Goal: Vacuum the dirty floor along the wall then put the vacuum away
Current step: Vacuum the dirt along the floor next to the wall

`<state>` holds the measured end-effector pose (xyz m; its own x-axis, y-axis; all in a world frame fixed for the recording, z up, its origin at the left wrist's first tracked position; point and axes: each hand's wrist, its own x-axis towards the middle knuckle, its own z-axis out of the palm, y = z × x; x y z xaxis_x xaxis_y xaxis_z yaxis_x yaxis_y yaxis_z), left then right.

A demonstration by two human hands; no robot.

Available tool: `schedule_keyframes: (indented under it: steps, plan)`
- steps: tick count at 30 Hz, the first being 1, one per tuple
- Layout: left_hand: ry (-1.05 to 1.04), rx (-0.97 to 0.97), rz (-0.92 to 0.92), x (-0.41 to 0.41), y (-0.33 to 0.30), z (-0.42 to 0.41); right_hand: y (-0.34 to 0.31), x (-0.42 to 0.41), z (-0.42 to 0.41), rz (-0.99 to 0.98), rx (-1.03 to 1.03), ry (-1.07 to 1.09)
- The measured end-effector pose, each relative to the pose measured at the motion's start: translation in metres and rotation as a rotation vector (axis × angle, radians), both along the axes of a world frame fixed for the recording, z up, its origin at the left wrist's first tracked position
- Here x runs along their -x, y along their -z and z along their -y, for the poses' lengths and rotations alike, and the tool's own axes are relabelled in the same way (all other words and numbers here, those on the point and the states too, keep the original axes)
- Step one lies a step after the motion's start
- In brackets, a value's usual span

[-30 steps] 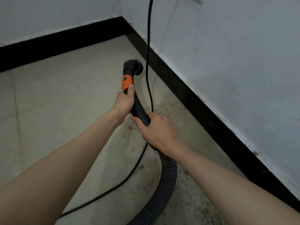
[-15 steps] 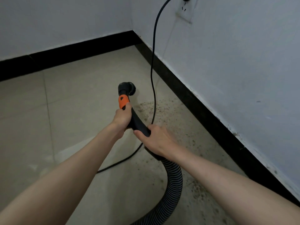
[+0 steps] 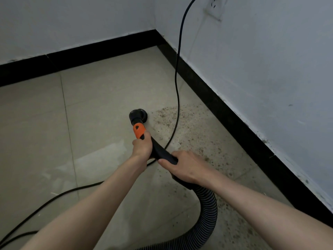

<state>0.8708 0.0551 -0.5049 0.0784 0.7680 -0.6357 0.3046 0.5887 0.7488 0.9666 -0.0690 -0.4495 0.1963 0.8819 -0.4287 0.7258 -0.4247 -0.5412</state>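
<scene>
A black vacuum handle with an orange collar ends in a round black brush head that sits low over the beige tiled floor. My left hand grips the handle just below the orange part. My right hand grips the handle lower down, where the ribbed black hose begins. The hose curves down and leaves the bottom edge. Brown dirt specks cover the floor beside the right wall, just right of the brush head. The vacuum body is out of sight.
A black power cord hangs from a wall socket at the top right, crosses the dirt and trails away to the lower left. A black skirting board runs along both grey walls, which meet in a corner at the top.
The view has tilted up and back, so the socket and more floor now show. The brush head has moved nearer to me along the wall. Both hands keep the same grip.
</scene>
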Motion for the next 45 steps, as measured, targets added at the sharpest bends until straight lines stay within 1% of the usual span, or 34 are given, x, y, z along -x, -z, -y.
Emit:
schedule_keyframes:
  steps: [14,24,35,41,45]
  plan:
    - [0.158,-0.017,-0.009,-0.038,0.005,-0.002,0.014,-0.015,0.009,0.024,-0.01,0.173]
    - [0.251,-0.028,0.015,-0.067,0.003,-0.006,0.015,-0.026,0.012,0.002,-0.015,0.299]
    - [0.401,-0.016,0.064,-0.095,0.006,-0.009,0.023,-0.032,0.014,0.011,-0.045,0.428]
    - [0.507,0.01,0.097,-0.113,-0.001,-0.006,0.027,-0.036,0.014,0.086,-0.044,0.485]
    - [0.535,0.007,0.115,-0.124,-0.003,-0.006,0.03,-0.042,0.012,0.117,-0.035,0.506]
